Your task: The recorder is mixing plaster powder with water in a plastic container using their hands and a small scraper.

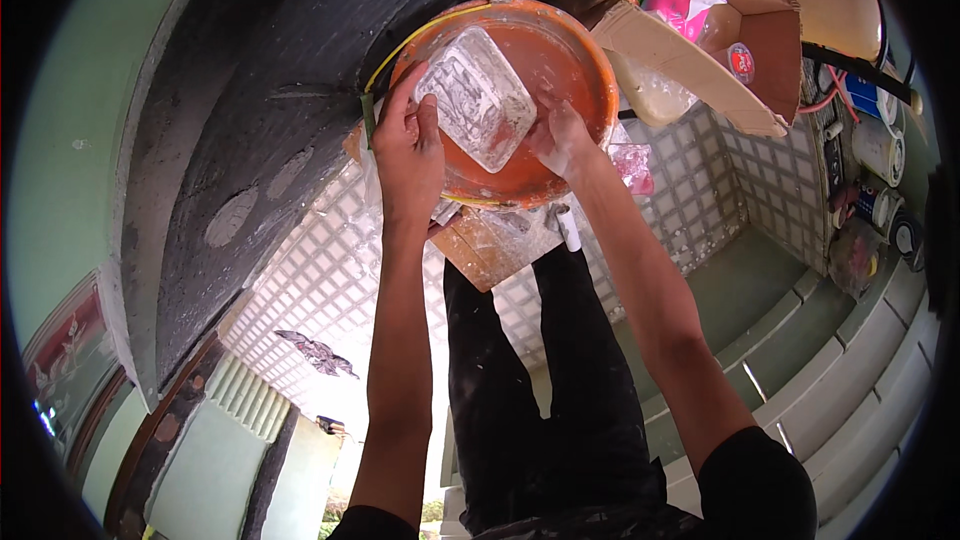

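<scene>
My left hand (412, 135) is closed on the left edge of a rectangular plastic tub (475, 100), its thumb over the rim. The tub looks clear or whitish, smeared with white and grey paste, and is tilted above a round orange basin (560, 45). At the tub's right edge is my right hand (562, 143), dusted with white, its fingers curled and partly blurred. Whether those fingers grip the tub or only lie beside it cannot be made out. White residue coats parts of the basin's inside and rim.
Beneath the basin is a stained wooden board (490, 245) with a small white tube-like object (568, 227). An open cardboard box (690, 50) holding a pink package stands at the right. A dark wall panel (250, 120) rises on the left. Containers (880, 150) line the far right, above steps (790, 360).
</scene>
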`<action>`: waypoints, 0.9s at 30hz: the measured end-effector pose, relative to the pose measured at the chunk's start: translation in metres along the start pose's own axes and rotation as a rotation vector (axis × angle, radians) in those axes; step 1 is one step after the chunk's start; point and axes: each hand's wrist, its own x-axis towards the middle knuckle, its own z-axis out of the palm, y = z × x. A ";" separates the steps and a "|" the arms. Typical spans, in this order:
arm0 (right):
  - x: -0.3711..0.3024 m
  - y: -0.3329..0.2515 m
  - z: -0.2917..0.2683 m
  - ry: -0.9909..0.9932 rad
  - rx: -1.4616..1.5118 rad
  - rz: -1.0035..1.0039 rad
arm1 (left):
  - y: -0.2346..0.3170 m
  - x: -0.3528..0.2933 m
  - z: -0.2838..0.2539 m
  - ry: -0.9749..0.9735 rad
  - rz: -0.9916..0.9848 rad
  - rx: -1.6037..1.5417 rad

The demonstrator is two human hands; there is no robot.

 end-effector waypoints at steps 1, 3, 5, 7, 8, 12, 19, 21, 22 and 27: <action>0.012 0.000 -0.010 -0.095 0.031 0.044 | 0.006 -0.001 0.003 0.029 -0.009 0.015; 0.061 -0.002 -0.055 0.041 -0.334 -0.155 | 0.013 0.002 0.021 0.037 -0.007 -0.005; 0.030 0.027 -0.005 0.279 -0.658 -0.438 | 0.004 -0.001 -0.003 0.096 0.021 0.044; 0.041 0.019 -0.025 0.228 -0.763 -0.628 | 0.010 0.001 0.008 0.086 -0.008 -0.002; 0.048 0.013 -0.038 0.164 -0.866 -0.805 | 0.012 0.003 0.015 0.082 -0.040 -0.034; -0.025 -0.006 0.011 -0.188 -0.360 -0.243 | -0.004 0.001 -0.001 0.164 -0.074 -0.124; -0.054 -0.031 -0.006 -0.020 -1.109 -0.839 | -0.029 0.002 0.017 0.222 -0.162 -0.266; -0.075 -0.041 0.010 0.199 -1.298 -0.830 | -0.032 0.003 0.024 0.218 -0.264 -0.278; -0.069 -0.042 0.006 0.200 -1.297 -0.829 | -0.033 0.002 0.024 0.217 -0.264 -0.278; -0.074 -0.056 0.013 0.271 -1.245 -0.994 | -0.057 0.004 0.010 -0.047 -0.299 0.309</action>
